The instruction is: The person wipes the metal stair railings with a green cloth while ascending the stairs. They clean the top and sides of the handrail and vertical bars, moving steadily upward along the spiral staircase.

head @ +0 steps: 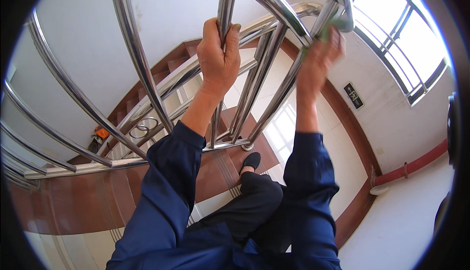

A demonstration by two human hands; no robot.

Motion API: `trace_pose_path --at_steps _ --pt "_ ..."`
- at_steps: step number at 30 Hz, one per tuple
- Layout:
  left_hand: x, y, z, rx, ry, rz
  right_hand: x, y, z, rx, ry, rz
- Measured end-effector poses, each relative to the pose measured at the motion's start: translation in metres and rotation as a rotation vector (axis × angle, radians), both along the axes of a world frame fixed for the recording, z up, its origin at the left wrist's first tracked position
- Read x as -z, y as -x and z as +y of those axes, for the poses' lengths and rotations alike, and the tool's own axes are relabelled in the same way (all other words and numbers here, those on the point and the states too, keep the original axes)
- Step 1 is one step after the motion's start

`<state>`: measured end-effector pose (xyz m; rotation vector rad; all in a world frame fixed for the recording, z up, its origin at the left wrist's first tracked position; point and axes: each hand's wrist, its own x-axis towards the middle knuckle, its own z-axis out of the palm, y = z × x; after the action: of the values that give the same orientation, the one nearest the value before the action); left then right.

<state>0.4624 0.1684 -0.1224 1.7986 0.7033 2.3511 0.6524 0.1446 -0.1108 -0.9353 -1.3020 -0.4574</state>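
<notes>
My left hand (219, 55) is closed around an upright steel baluster (226, 6) of a stair railing, just below the polished handrail (273, 0). My right hand (321, 62), blurred, is at the thicker steel newel post (273, 105) on the right. It has a green cloth (332, 28) in its fingers, pressed against the upper part of the post near the end of the handrail. Part of the cloth is hidden by the fingers. Both forearms are in dark blue sleeves.
Curved steel balusters (137, 53) run off to the left. Stairs (126, 105) descend behind the railing, with an orange item (102, 132) low down. My foot in a black shoe (252, 161) is near the post's base. A red pipe (415, 165) and barred window (398, 31) are right.
</notes>
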Motion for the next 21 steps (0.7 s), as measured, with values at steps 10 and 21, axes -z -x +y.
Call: trace_pose_path --at_steps 10,21 --pt "0.004 -0.003 0.000 -0.034 0.026 0.028 -0.080 -0.034 0.066 -0.086 0.745 -0.053" --pt "0.004 -0.001 0.001 0.105 -0.038 0.039 -0.110 0.153 0.001 -0.049 -0.260 -0.426"
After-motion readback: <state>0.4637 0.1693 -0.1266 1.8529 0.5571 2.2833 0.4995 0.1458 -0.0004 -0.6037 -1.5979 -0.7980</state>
